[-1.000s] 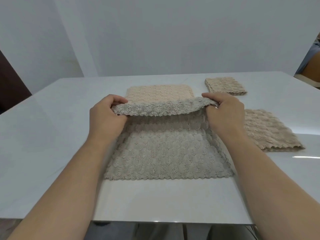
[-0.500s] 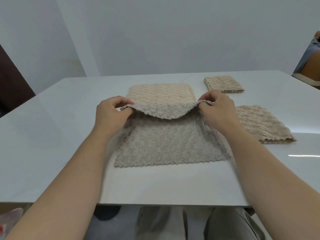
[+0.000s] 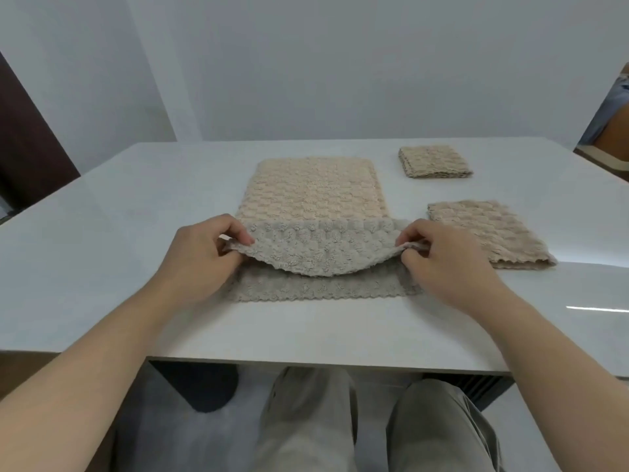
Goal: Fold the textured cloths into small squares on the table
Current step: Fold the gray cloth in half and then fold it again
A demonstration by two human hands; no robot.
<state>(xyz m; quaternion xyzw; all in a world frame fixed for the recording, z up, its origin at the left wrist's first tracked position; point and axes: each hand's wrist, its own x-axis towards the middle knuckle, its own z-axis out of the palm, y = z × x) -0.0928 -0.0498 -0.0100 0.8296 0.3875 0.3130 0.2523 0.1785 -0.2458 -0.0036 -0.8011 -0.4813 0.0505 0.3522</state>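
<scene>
- The left hand and right hand have drawn the pinched far edge of the grey cloth closer to the person.
- The turned-over flap now covers most of the lower layer, leaving only a narrow strip by the near scalloped edge.
- The flap's middle sags deeper between the hands.
- More of the beige cloth behind lies uncovered.

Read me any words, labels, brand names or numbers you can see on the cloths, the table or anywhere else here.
There is no text to read.
The grey cloth, pinched by the left hand and the right hand, shows only its knobbly texture.
The three beige cloths show no tag or print.
The white table and the wall are unmarked.
</scene>
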